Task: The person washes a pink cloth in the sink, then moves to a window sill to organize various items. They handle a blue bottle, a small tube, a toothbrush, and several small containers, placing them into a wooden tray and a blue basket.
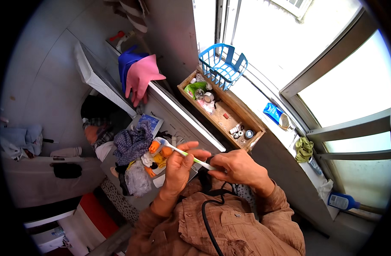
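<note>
A white and green toothbrush [186, 155] is held in front of my chest, its bristled head pointing to the upper left. My left hand [180, 166] pinches its handle between thumb and fingers. My right hand [235, 168] is closed around the handle's lower end. Behind the brush head lie an orange and yellow toy [159, 157], a crumpled checked cloth [134, 143] and a clear plastic bag [138, 179]. A pink rubber glove [142, 77] and a blue glove [127, 65] hang over a white panel's edge beyond them.
A wooden drawer [221, 108] holding small items stands by the windowsill. On the sill are a blue plastic basket [223, 66], a blue packet [275, 114], a green cloth [304, 149] and a blue bottle [342, 201]. A black cord [205, 220] hangs over my brown shirt.
</note>
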Motion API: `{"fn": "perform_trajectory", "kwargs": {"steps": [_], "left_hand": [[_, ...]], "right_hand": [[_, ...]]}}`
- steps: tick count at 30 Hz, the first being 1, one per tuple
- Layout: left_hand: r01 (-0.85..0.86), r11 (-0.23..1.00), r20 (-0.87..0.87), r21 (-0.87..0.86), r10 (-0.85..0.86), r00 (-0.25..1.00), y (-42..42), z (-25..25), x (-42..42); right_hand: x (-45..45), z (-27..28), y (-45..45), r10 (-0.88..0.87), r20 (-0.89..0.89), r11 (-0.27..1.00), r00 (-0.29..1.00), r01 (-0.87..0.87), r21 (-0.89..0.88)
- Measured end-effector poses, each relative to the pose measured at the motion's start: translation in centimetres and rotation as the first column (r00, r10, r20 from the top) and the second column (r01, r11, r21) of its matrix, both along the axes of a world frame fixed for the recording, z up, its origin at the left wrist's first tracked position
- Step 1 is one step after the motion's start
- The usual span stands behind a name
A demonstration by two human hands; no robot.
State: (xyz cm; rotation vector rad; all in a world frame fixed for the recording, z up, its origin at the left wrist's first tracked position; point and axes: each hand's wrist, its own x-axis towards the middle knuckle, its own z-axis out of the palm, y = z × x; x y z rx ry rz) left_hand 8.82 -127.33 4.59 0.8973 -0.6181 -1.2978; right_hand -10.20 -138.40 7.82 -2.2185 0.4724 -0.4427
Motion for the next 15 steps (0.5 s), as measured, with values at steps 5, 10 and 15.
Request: {"fn": "perform_trajectory", "kwargs": {"steps": [5,10,15], "left_hand": [[-0.130,0.985,-0.067,0.118,0.138,0.988,1.1,-1.0,0.8],[-0.204,0.952,-0.045,0.229,0.220,0.975,1.8,-1.8,1.0],[-0.188,0.961,-0.033,0.205,0.199,0.980,2.3,-2.1,0.5]], "right_hand": [[0.4,-2.5,-5.0,-0.313,-0.154,0.894,0.937,0.345,0.285],[2.1,-11.2,-10.2,-0.568,-0.376,0.810,0.732,0.417,-0.413],[4.2,-14.4,-11.2,-0.519,-0.473,0.825,0.712,0.272,-0.496]]}}
